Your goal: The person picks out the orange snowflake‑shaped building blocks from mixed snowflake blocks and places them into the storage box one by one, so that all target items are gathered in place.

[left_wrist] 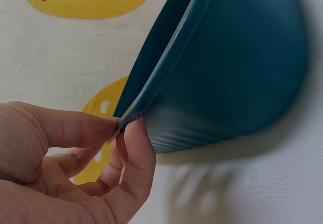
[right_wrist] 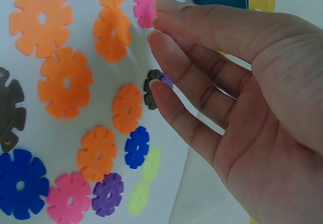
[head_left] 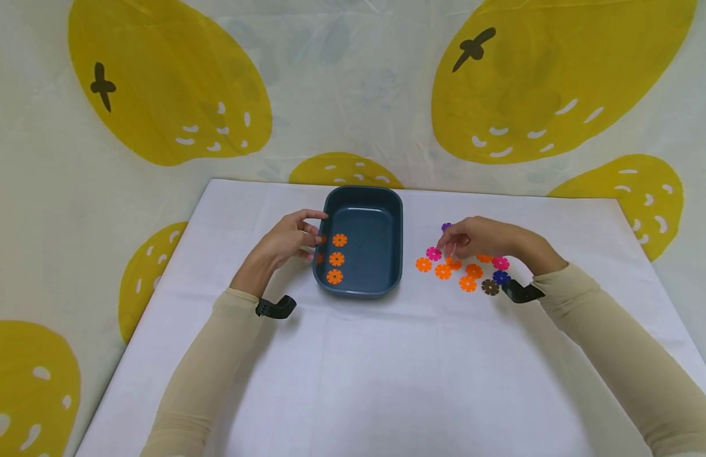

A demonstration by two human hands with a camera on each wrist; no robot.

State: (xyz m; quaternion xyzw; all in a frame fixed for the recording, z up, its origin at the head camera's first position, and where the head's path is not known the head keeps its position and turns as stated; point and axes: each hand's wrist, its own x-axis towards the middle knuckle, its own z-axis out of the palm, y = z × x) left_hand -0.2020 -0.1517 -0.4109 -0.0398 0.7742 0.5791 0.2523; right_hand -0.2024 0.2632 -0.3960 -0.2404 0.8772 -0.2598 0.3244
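Note:
A dark blue rectangular basin (head_left: 372, 254) stands on the white-covered table, with three orange notched discs (head_left: 336, 259) in a column along its left side. My left hand (head_left: 286, 242) pinches the basin's left rim (left_wrist: 166, 62) between thumb and finger. To the right of the basin, my right hand (head_left: 480, 236) hovers over a spread of loose notched discs. Its fingers are loosely bent, thumb and index fingertips close together, with no disc between them in the right wrist view. Near those fingertips lie a pink disc (right_wrist: 145, 7) and an orange disc (right_wrist: 112, 34).
Further discs lie under and around the right hand: a dark blue one (head_left: 501, 277), a brown one (head_left: 490, 287), a purple one (right_wrist: 107, 194), yellow-green ones (right_wrist: 138, 199) and several orange. A cloth with yellow fruit prints (head_left: 353, 95) hangs behind the table.

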